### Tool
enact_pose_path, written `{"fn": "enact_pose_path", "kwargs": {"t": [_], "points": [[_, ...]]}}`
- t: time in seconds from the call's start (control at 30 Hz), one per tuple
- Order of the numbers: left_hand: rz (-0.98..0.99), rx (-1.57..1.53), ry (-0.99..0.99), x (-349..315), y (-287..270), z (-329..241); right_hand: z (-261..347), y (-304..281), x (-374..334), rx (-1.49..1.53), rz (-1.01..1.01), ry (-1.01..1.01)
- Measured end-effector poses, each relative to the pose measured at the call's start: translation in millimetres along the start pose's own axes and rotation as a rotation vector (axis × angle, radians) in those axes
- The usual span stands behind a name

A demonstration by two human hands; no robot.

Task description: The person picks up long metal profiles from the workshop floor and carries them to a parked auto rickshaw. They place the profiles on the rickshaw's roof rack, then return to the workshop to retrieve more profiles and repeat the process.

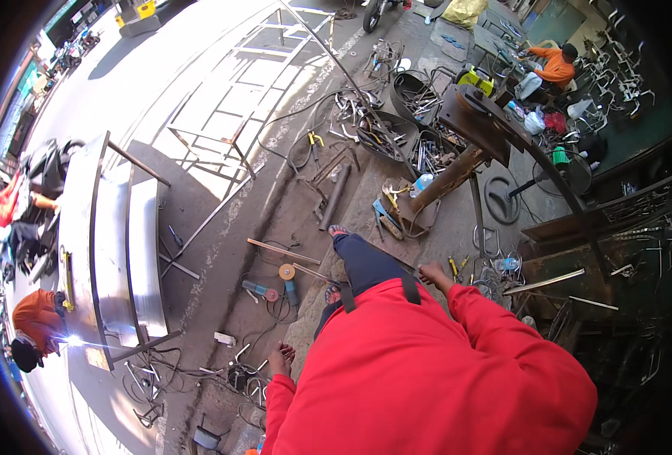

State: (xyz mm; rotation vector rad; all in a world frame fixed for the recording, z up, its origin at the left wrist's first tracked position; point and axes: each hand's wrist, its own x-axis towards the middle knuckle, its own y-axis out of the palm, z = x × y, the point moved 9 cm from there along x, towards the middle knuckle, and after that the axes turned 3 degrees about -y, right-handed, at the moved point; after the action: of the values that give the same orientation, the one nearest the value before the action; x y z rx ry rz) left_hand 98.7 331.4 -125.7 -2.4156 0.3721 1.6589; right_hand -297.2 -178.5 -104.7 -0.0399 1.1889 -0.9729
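My left hand (281,358) hangs beside my red sleeve, fingers loosely curled and apart, with nothing visible in it. The fingers of my right hand (431,274) are closed at my right side on what looks like a thin dark rod (404,263); its lower part is hard to make out. On the ground ahead of my left hand lie two teal angle grinders, one with a tan disc (286,271) and one with a reddish disc (271,294). A narrow metal bar (283,251) rests beyond them, near my sandalled feet.
A person in orange (38,322) welds a large metal panel (97,227) at left, with a bright arc. Tubs of tools (415,95), a rusty post stand (450,178) and a seated person (552,68) are at upper right. Cables (260,334) and a steel frame (237,98) lie about.
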Motion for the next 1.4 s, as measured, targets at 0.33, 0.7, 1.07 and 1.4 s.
{"fn": "enact_pose_path", "kwargs": {"t": [0.33,0.7,1.07,1.4], "points": [[-0.068,-0.107,-0.013,40.3,-26.7,39.9,95.9,34.3,32.0,-0.038,0.094,-0.139],[-0.104,0.167,0.089,50.6,15.8,-48.2,128.2,46.5,99.6,0.084,0.184,-0.018],[-0.142,0.254,0.247,-32.4,215.1,-302.1,151.1,-19.7,179.6,0.099,0.036,0.086],[-0.169,0.372,0.250,-35.4,260.7,-329.3,195.2,-2.2,240.3,0.087,0.115,0.071]]}}
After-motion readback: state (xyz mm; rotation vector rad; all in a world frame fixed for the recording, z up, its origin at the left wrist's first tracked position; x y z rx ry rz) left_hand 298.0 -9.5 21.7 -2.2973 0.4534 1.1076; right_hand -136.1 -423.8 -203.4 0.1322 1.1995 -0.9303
